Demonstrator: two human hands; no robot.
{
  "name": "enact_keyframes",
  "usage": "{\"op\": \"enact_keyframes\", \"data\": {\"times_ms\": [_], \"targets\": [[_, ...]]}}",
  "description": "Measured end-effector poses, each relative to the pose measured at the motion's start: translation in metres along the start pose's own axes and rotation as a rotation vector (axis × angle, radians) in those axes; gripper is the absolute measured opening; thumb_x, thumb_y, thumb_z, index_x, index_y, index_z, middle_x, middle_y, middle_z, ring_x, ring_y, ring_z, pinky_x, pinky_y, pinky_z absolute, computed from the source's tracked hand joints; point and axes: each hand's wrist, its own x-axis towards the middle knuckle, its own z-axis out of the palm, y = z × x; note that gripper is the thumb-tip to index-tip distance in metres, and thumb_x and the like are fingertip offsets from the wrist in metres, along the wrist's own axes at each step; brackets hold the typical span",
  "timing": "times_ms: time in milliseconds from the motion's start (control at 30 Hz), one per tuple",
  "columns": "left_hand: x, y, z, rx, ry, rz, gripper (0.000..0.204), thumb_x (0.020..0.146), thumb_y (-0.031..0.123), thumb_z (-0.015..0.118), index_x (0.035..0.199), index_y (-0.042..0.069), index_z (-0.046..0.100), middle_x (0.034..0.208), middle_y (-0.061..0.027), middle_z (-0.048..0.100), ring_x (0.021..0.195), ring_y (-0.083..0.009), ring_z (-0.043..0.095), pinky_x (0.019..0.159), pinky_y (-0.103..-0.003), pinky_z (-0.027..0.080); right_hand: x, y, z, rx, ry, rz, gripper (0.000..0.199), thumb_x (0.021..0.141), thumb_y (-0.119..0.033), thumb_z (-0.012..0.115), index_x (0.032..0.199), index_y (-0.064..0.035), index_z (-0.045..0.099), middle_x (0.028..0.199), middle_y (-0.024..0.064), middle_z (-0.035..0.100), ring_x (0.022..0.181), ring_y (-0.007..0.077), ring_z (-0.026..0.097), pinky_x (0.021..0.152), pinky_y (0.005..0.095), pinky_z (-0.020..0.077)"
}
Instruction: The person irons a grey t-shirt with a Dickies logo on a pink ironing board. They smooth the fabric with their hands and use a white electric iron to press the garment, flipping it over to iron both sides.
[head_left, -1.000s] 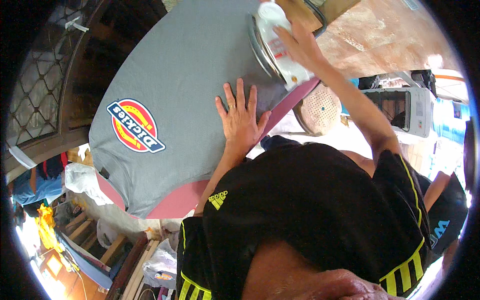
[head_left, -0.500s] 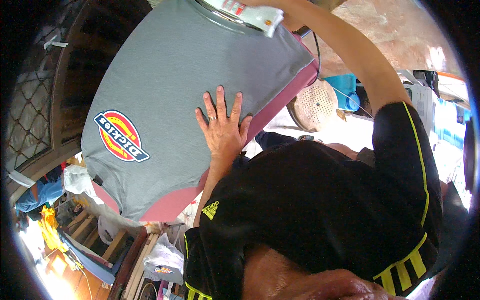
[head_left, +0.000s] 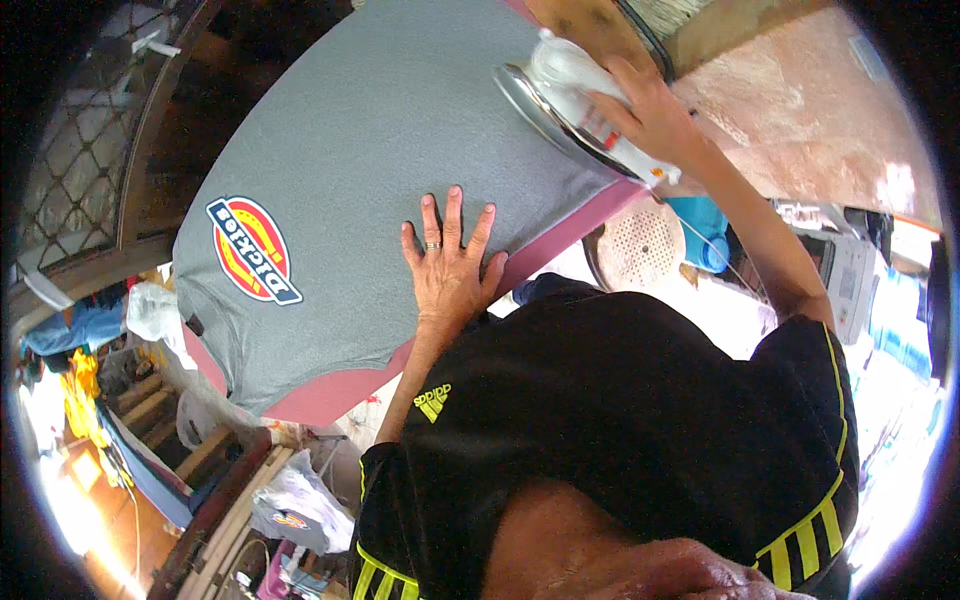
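A grey T-shirt (head_left: 340,160) with a red, yellow and blue printed badge is spread over a pink-covered ironing board (head_left: 335,396). My left hand (head_left: 450,265) lies flat on the shirt near its close edge, fingers spread, a ring on one finger. In my right hand (head_left: 655,115) is a white clothes iron (head_left: 575,85), gripped by its handle. The iron rests on the shirt's hem at the right end, its metal soleplate edge showing and its narrow end toward the upper left. Part of its handle is hidden by my fingers.
Beyond the board's right end is a brown surface (head_left: 790,120). A round perforated disc (head_left: 640,245) and a blue container (head_left: 705,235) sit below it. A lattice window (head_left: 90,150) stands at the left. Folded grey clothing in plastic (head_left: 300,505) lies at the lower left.
The iron and my right hand have come down and to the right, from the top of the view to the shirt's right hem. My left hand stays flat on the shirt.
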Motion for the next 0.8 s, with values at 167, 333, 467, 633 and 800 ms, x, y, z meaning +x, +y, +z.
{"op": "enact_keyframes", "data": {"times_ms": [167, 333, 467, 633, 800], "targets": [[-0.004, 0.003, -0.005, 0.047, -0.021, -0.029, 0.08, 0.079, 0.047, 0.072, 0.149, 0.026, 0.039, 0.161, -0.0126, 0.023, 0.147, -0.0417, 0.022, 0.111, -0.068, 0.02, 0.136, 0.01, 0.036, -0.1, -0.152, -0.141, 0.038, 0.096, -0.034, 0.056, 0.102, 0.0035, 0.055, 0.084, 0.0271, 0.062, 0.079, 0.0444, 0.061, 0.077, 0.0489, 0.0485], [-0.019, 0.005, 0.008, 0.006, 0.11, -0.227, 0.101, 0.079, 0.07, 0.061, 0.153, 0.009, 0.031, 0.163, -0.0153, 0.018, 0.15, -0.0419, 0.013, 0.114, -0.066, 0.011, 0.191, -0.008, 0.069, 0.002, -0.187, -0.139, 0.041, 0.097, -0.036, 0.054, 0.105, 0.0042, 0.054, 0.093, 0.0304, 0.064, 0.088, 0.0456, 0.063, 0.077, 0.0503, 0.048], [-0.045, 0.01, 0.012, 0.077, 0.122, -0.345, 0.096, 0.085, 0.072, 0.053, 0.154, 0.01, 0.029, 0.163, -0.0169, 0.017, 0.151, -0.0413, 0.01, 0.113, -0.066, 0.011, 0.138, -0.035, 0.077, 0.052, -0.217, -0.184, 0.042, 0.097, -0.035, 0.055, 0.11, 0.0044, 0.054, 0.097, 0.0326, 0.063, 0.092, 0.0482, 0.062, 0.081, 0.0507, 0.048], [-0.078, 0.003, 0.011, 0.119, 0.124, -0.462, 0.08, 0.096, 0.063, 0.042, 0.154, 0.01, 0.03, 0.164, -0.0148, 0.016, 0.151, -0.0403, 0.008, 0.115, -0.063, 0.008, 0.028, -0.061, 0.036, 0.034, -0.254, -0.316, 0.037, 0.096, -0.029, 0.061, 0.124, -0.0057, 0.051, 0.086, 0.0249, 0.065, 0.076, 0.0425, 0.066, 0.067, 0.048, 0.0509], [-0.114, -0.017, 0.003, 0.028, 0.222, -0.517, 0.071, 0.094, 0.054, 0.054, 0.149, 0.01, 0.041, 0.161, -0.0169, 0.025, 0.149, -0.0419, 0.017, 0.114, -0.065, 0.01, -0.006, -0.058, 0.009, 0.02, -0.448, -0.262, 0.034, 0.095, -0.024, 0.064, 0.12, -0.0059, 0.052, 0.08, 0.0237, 0.065, 0.07, 0.0418, 0.064, 0.063, 0.0472, 0.0499]]}}
